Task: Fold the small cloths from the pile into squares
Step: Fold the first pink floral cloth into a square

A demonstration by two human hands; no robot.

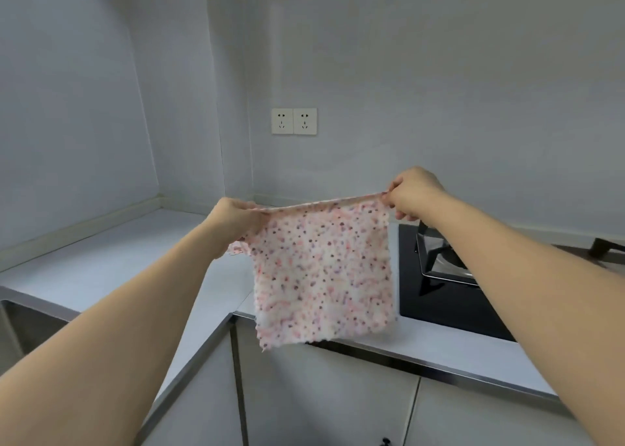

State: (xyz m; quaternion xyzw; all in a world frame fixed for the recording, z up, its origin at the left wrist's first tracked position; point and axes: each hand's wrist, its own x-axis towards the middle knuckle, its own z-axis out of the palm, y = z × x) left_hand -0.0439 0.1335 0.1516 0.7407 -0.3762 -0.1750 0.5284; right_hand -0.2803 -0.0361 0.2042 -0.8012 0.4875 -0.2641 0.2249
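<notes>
Hob [449, 307] partly behind the right forearm, sink [20, 324] (lower left) cut by the edge.

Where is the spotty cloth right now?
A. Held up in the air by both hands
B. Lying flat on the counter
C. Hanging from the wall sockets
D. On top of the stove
A: the left hand and the right hand each pinch a top corner of the spotty cloth, so it hangs in the air in front of the counter, beside the stove.
</notes>
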